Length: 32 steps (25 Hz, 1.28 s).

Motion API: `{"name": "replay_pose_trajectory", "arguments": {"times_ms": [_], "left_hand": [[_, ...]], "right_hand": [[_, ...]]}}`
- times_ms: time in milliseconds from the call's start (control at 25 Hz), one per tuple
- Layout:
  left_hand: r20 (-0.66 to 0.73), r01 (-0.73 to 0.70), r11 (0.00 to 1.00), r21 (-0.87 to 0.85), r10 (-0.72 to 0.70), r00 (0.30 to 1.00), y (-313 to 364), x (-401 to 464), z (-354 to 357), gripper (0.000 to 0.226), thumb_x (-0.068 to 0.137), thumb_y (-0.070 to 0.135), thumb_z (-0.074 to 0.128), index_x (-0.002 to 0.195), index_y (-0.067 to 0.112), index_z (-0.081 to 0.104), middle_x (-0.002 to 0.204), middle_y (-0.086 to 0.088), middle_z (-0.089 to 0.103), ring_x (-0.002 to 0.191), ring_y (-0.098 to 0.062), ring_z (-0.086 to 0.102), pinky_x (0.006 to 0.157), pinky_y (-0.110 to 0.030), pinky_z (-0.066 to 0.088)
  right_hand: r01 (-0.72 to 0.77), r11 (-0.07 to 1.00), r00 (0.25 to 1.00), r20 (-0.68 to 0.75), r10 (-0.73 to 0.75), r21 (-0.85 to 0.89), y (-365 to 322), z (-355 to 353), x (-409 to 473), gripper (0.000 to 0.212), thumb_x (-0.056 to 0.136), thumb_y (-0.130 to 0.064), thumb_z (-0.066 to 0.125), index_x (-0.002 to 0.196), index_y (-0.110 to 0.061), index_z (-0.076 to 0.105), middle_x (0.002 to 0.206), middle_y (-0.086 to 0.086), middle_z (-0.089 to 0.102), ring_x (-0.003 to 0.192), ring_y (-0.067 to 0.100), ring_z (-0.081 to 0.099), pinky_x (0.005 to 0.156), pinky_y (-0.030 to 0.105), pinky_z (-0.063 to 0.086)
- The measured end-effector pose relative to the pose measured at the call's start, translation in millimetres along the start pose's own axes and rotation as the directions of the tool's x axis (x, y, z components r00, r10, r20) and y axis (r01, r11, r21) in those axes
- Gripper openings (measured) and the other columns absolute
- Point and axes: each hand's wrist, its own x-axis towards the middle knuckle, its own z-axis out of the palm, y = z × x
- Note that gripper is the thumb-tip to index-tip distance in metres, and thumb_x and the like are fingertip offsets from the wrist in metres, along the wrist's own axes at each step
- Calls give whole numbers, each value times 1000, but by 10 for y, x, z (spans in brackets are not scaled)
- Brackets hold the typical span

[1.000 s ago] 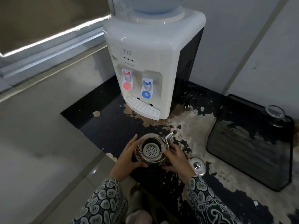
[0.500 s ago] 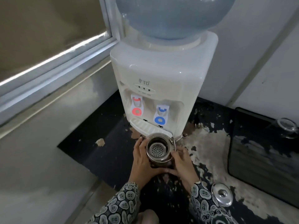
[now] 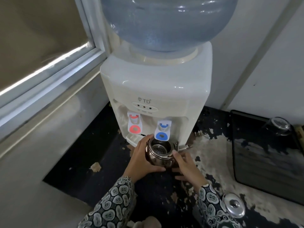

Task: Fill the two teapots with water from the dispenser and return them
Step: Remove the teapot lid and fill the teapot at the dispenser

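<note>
A steel teapot [image 3: 160, 154], lid off, shows its strainer inside. My left hand [image 3: 143, 157] wraps its left side and my right hand [image 3: 186, 167] holds its right side. The pot's mouth sits just below the blue tap [image 3: 162, 131] of the white water dispenser [image 3: 156, 89]. Its spout points right. The red tap [image 3: 134, 123] is to the left of it. The round steel lid [image 3: 233, 204] lies on the floor at the lower right. A second teapot is not in view.
A blue water bottle [image 3: 166, 22] tops the dispenser. A dark tray [image 3: 266, 155] with a glass [image 3: 279, 125] lies on the right. The black floor mat [image 3: 92, 155] is worn and flaking. A window sill runs along the left, a white wall behind.
Both hands have carried the teapot up and forward from the floor to just under the blue tap. The view has tilted up, so the lid now lies lower right.
</note>
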Motion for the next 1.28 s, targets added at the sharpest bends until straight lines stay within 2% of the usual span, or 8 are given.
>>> {"name": "replay_pose_trajectory", "arguments": {"times_ms": [120,280,400,520,680,1000,1120,1280], "left_hand": [[93,58,998,-12,-57,994,13,116,-116,121,41,44,92,140,40,23,143,13,38,133,-5,37,111,-41,37],[160,81,997,7,-81,984,75,196,-210,123,42,45,91,141,44,18,145,11,37,134,-8,37,111,-42,37],[190,72,996,52,-81,978,151,227,-249,129,48,41,90,147,40,8,150,10,32,138,-9,31,114,-39,32],[188,85,994,68,-97,977,205,245,-265,131,53,38,89,149,37,0,150,9,32,137,-9,31,112,-28,29],[199,97,994,54,-106,974,226,259,-275,132,54,37,89,149,38,-2,151,9,31,138,-10,29,113,-30,29],[193,139,990,37,-143,971,212,224,-280,129,51,35,91,149,38,7,151,8,33,139,-11,31,113,-32,31],[195,137,990,38,-142,970,242,226,-282,129,53,32,91,150,35,6,149,9,35,137,-9,32,109,-24,29],[194,148,988,37,-152,969,231,207,-278,131,52,31,91,149,37,4,150,9,33,137,-9,31,109,-23,28]], "right_hand": [[186,957,968,-124,-218,-223,-157,-85,-6,24,91,-41,45,90,-18,54,84,2,62,71,17,60,69,35,52],[390,884,877,-190,-441,-257,-388,-61,-16,9,90,-26,51,88,-21,58,71,5,60,62,13,55,58,26,45],[410,850,855,-187,-484,-330,-463,31,48,11,89,-26,55,95,-21,62,76,-2,63,66,8,56,62,23,45],[378,807,841,-197,-504,-454,-468,88,131,16,88,-28,55,97,-18,63,74,-4,62,65,6,56,58,17,39],[284,730,861,-169,-479,-621,-493,124,222,23,89,-36,52,89,-16,63,78,2,65,71,16,59,58,24,40],[377,836,868,-163,-469,-399,-429,157,133,26,89,-24,55,64,-14,54,50,-6,44,46,6,38,49,20,31],[414,854,857,-180,-482,-316,-391,191,60,28,89,-19,53,64,-8,53,50,-6,39,44,5,35,47,16,29],[458,870,831,-258,-492,-182,-350,241,-6,26,91,-14,51,65,-12,51,51,-6,38,43,3,36,45,15,31]]}}
